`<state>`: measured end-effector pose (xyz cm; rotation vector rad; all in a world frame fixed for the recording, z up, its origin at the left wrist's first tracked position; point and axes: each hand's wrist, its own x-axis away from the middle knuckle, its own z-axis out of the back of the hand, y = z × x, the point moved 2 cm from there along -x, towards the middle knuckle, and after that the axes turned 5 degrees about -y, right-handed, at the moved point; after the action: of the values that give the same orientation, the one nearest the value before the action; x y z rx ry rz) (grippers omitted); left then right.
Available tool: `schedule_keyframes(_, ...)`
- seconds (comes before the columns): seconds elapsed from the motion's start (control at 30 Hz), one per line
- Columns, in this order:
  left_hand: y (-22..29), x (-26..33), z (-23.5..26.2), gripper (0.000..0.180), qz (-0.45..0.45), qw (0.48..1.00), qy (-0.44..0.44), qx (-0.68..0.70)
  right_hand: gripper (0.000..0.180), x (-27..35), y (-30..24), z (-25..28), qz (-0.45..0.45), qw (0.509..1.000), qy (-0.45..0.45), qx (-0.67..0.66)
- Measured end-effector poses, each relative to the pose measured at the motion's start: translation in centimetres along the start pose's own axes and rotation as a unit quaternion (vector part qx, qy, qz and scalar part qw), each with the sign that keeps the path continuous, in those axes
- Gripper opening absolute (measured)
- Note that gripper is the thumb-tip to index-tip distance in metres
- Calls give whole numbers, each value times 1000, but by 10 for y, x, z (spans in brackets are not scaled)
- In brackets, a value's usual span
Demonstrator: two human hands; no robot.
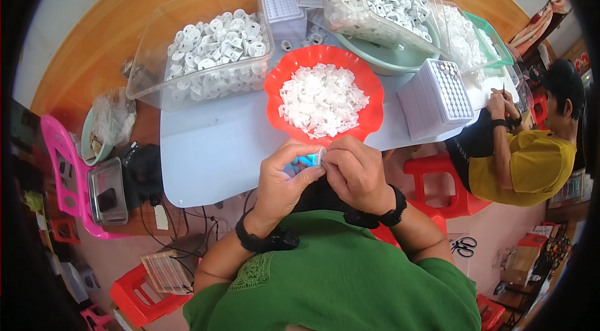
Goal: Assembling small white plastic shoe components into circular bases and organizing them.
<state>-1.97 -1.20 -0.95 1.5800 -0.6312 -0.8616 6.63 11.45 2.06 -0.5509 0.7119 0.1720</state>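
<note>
At the near edge of the pale blue table (206,143), both my hands meet in front of a red scalloped bowl (272,95). The bowl holds a heap of small flat white pieces (322,97). My left hand (280,178) is closed, with thumb and fingers round a small round whitish part (320,156). A bright blue glow shows on the fingers beside that part. My right hand (359,172) is pinched against the part's right side; whatever its fingertips grip is hidden. Dark bands circle both my wrists.
Behind the bowl stand a clear bin (147,81) of round white parts and a tilted clear bin (437,31) over a pale green basin (384,64). Stacked white trays (431,103) stand right. A co-worker in yellow (525,168) sits beyond, near a red stool (422,172).
</note>
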Motion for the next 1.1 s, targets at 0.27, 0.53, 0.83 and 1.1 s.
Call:
schedule_keyframes(0.27, -8, 2, -3, 30, 3, 994, -2, 108, 19, -4, 5, 5, -3, 995, -80, -63)
schedule_keyframes(0.53, 20, -20, 28, 27, 111, 977, 13, 183, 18, 6, 7, 20, -101, 988, -25, -118)
schedule_keyframes(0.83, 74, -87, 140, 29, 10, 982, 127, -138, 10, -5, 22, 73, -166, 976, -32, -138)
schedule_keyframes(1.1, 61, -90, 148, 58, -40, 956, 211, -200, 8, -73, 48, 130, -234, 913, 88, -323)
